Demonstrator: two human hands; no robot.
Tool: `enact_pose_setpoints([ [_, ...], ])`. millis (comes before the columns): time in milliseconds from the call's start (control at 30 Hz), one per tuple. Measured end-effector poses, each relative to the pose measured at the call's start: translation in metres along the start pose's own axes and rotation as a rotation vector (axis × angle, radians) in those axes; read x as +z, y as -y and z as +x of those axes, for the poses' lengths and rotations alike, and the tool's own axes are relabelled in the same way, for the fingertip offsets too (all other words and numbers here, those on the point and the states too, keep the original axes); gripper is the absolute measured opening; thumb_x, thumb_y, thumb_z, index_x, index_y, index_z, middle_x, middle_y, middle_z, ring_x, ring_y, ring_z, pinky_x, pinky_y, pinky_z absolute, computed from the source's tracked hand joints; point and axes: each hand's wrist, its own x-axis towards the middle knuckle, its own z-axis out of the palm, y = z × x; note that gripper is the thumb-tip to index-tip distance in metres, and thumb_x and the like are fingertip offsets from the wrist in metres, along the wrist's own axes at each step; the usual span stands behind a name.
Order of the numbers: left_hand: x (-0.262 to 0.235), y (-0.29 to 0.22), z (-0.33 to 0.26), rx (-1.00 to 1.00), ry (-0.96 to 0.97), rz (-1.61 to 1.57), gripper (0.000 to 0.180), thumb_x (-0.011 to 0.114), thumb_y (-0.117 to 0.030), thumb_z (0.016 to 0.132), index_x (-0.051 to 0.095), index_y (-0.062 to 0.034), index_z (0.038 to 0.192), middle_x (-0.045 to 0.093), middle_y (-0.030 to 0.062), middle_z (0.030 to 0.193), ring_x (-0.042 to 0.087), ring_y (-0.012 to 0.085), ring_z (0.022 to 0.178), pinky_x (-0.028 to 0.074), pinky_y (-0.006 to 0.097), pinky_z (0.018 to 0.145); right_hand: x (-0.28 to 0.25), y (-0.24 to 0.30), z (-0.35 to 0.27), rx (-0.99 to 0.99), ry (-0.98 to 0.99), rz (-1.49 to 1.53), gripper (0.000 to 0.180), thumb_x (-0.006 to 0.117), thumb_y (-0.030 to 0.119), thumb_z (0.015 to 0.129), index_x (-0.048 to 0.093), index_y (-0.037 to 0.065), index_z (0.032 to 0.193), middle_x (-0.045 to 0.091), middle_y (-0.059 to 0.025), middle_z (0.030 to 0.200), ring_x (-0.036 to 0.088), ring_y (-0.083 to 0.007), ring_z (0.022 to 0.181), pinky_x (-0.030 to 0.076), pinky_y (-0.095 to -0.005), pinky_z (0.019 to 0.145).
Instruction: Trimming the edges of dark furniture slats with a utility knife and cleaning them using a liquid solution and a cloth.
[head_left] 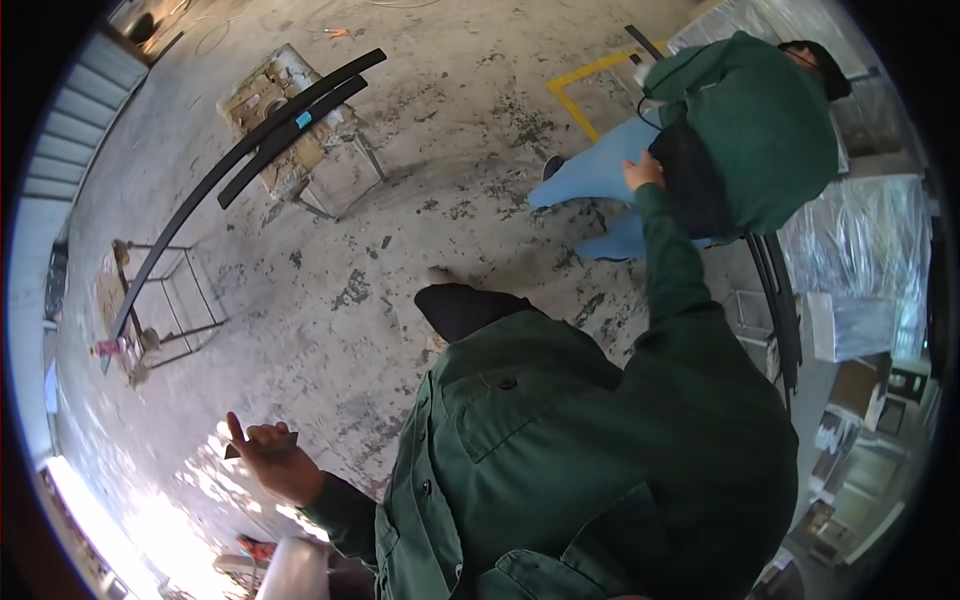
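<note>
My left hand (275, 462) is out to the side, low over the concrete floor (420, 180), fingers loosely curled round a small flat dark piece (262, 446) with the forefinger sticking up. My right hand (645, 172) is stretched far forward and rests on the back of a co-worker in a green jacket (770, 130) who is bent over ahead of me; I cannot tell how far that hand is open, and it seems to hold nothing. Between the two hands the floor lies broad and bare — stained, with a yellow painted corner (580, 90) near the co-worker. To the left, long black curved strips (262, 135) span two metal-frame stands (170, 300), closing that side. Another dark strip (780, 300) runs along my right, beside plastic-wrapped bundles (865, 240).
</note>
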Motion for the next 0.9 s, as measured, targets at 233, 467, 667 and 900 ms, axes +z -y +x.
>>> enact_pose_setpoints([
  [233,-0.027,-0.004,0.108,-0.300,0.110,-0.157,0.044,0.043,-0.027,0.094,0.039,0.0007,0.127,0.034,-0.0038,0.067,0.034,0.0071,0.061,0.034,0.025,0.059,0.015,0.231,-0.127,0.260,1.109,0.699,0.021,0.060,0.028,0.079,0.064,0.008,0.079,0.063,-0.0023,0.072,0.060,-0.0151,0.063,0.048,-0.0318,0.058],
  [467,-0.055,-0.065,0.173,-0.259,-0.139,0.027,0.041,0.039,-0.027,0.095,0.050,0.0081,0.114,0.040,-0.0006,0.061,0.042,0.0107,0.056,0.045,0.029,0.061,0.050,0.589,-0.308,-0.756,1.381,0.583,0.019,0.061,0.028,0.079,0.067,0.010,0.082,0.062,-0.0028,0.063,0.056,-0.0143,0.057,0.046,-0.0302,0.059],
  [667,-0.123,-0.088,0.191,-0.119,-0.445,-0.418,0.035,0.042,-0.024,0.094,0.048,0.0002,0.118,0.029,-0.0036,0.056,0.027,0.0070,0.049,0.026,0.025,0.048,-0.044,0.815,-0.435,-1.444,1.491,0.416,0.033,0.057,0.038,0.083,0.064,0.006,0.077,0.061,-0.0063,0.066,0.056,-0.0187,0.057,0.046,-0.0337,0.061],
  [900,-0.227,-0.087,0.233,-0.164,-0.658,-0.480,0.042,0.038,-0.034,0.095,0.047,-0.0005,0.120,0.035,-0.0028,0.059,0.032,0.0081,0.050,0.037,0.026,0.053,-0.018,0.945,-0.539,-1.206,1.639,0.367,0.032,0.059,0.029,0.085,0.060,0.000,0.071,0.058,-0.0070,0.062,0.051,-0.0134,0.051,0.041,-0.0313,0.047],
])
